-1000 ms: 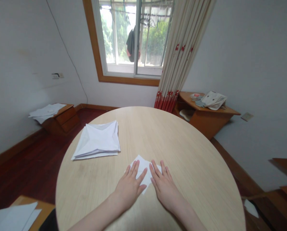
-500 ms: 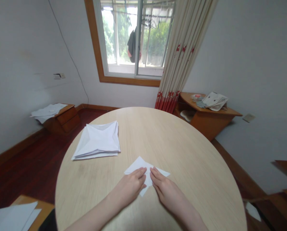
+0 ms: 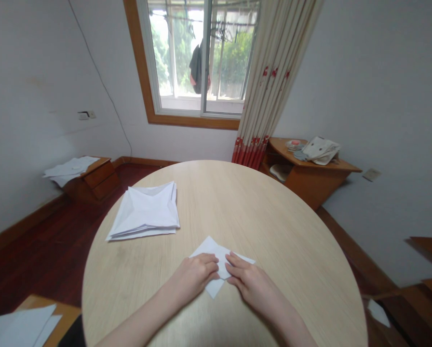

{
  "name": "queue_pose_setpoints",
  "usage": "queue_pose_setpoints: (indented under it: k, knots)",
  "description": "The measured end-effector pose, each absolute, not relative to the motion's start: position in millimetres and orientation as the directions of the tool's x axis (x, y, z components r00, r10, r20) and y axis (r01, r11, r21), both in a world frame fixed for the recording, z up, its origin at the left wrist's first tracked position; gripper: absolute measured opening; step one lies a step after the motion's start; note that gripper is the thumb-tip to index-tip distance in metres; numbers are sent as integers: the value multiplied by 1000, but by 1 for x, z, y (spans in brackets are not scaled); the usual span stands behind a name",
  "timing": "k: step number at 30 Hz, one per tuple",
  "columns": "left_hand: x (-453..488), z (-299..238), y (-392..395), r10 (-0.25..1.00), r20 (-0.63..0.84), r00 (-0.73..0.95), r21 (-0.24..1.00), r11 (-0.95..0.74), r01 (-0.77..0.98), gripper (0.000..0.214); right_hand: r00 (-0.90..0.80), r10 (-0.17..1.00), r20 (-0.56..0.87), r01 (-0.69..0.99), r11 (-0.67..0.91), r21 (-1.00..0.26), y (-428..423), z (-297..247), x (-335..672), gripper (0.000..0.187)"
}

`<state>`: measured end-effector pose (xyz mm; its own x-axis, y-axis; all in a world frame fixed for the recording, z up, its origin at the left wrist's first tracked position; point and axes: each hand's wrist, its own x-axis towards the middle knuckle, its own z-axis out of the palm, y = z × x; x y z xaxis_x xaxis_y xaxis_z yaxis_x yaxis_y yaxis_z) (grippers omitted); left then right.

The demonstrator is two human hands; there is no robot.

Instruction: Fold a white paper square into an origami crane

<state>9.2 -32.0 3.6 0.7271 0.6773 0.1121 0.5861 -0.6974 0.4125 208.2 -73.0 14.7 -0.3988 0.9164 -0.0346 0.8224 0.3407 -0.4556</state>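
Note:
A small folded white paper [image 3: 216, 251] lies on the round light-wood table [image 3: 259, 217] near its front edge. My left hand [image 3: 194, 275] rests on the paper's left part with fingers curled and pressed down on it. My right hand [image 3: 250, 282] lies on the paper's right part, fingers together and bent, fingertips meeting the left hand's at the paper's middle. The lower corner of the paper pokes out between the two hands.
A stack of folded white papers [image 3: 145, 212] sits on the table's left side. Loose sheets [image 3: 20, 327] lie on a low surface at the bottom left. A wooden bedside cabinet [image 3: 89, 176] stands at left, a corner shelf [image 3: 306, 171] at right.
My fingers were spread flat on the paper a second ago; they have drawn back toward me and curled, pressing along the paper's middle. The paper has shifted slightly.

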Motion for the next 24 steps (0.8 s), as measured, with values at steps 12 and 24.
queue_pose_setpoints:
  k: [12,24]
  knots:
    - [11,5,-32,690,129,712,365,-701,613,20,-350,930,112,855,367,-367,-74,11,205,29]
    - [20,6,-39,731,222,646,370,-676,638,14,-310,932,188,854,360,-376,-73,9,196,21]
